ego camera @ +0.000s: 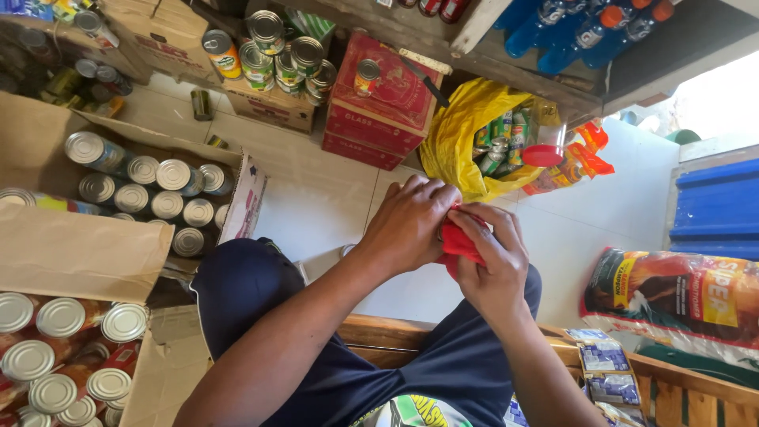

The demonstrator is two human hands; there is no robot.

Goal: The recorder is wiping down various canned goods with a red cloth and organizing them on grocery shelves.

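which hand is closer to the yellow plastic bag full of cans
Left. The left hand sits just below the yellow bag, its knuckles close to the bag's lower edge. The right hand holds the red cloth lower in the frame, farther from the bag.

We see the left hand (407, 225) and right hand (494, 265) meeting over a crumpled red cloth (461, 239), both closed around it above dark blue shorts (253, 292). On the tiled floor (316, 198) sit an open cardboard box of silver-topped cans (162, 202), a red cardboard carton (379, 103) and a yellow plastic bag of green cans (462, 138).
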